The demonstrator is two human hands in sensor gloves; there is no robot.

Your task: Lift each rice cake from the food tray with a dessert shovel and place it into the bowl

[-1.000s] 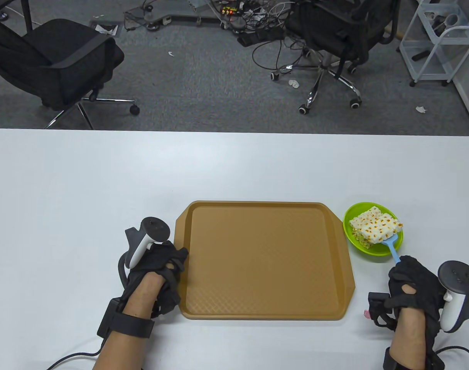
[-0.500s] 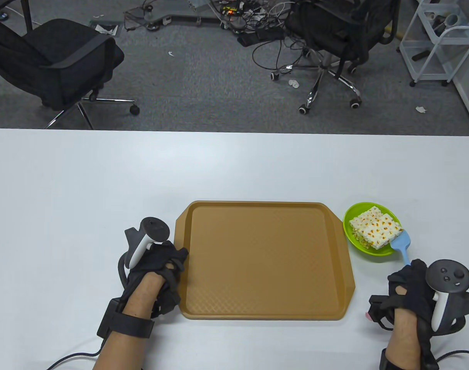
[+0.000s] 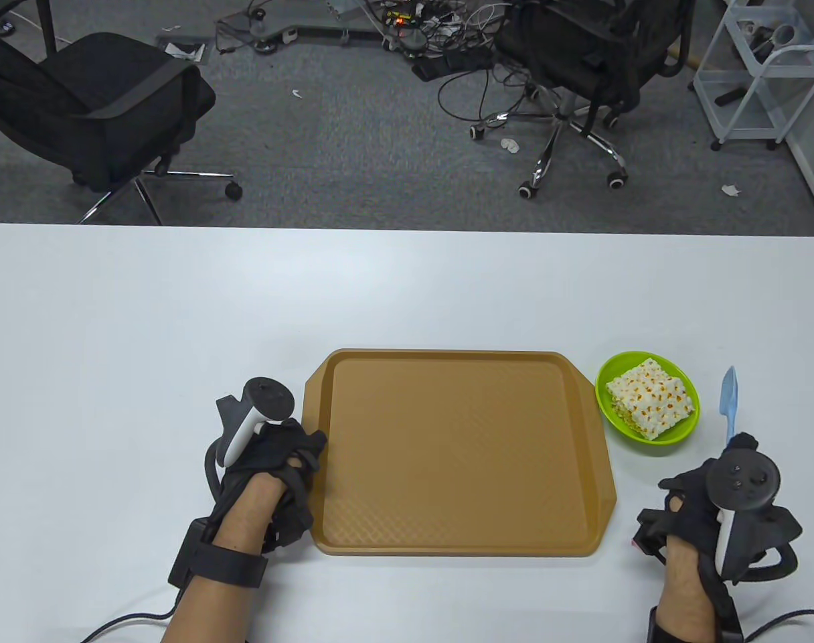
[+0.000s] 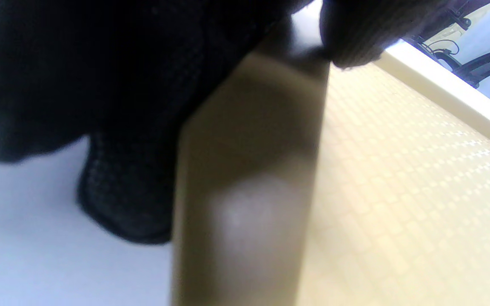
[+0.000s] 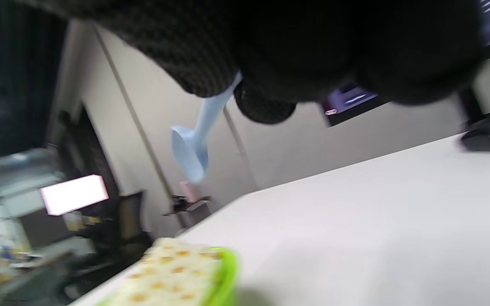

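Note:
A brown food tray [image 3: 457,452] lies on the white table with nothing on it. Right of it stands a green bowl [image 3: 685,429] holding stacked white rice cakes with orange specks [image 3: 650,398]. My right hand [image 3: 718,495] grips the handle of a light blue dessert shovel [image 3: 728,400], whose blade points away from me, to the right of the bowl and apart from it. The right wrist view shows the shovel [image 5: 194,146] in the air with the bowl [image 5: 226,276] below. My left hand [image 3: 283,462] grips the tray's left rim [image 4: 245,170].
Office chairs [image 3: 99,100] and cables on the floor lie beyond the table's far edge. A white cart [image 3: 758,74] stands at the back right. The table [image 3: 246,295] stretches wide behind the tray.
My right hand drew the shovel out from under the rice cake in the bowl, moved right and turned the blade on edge. The left hand stayed on the tray.

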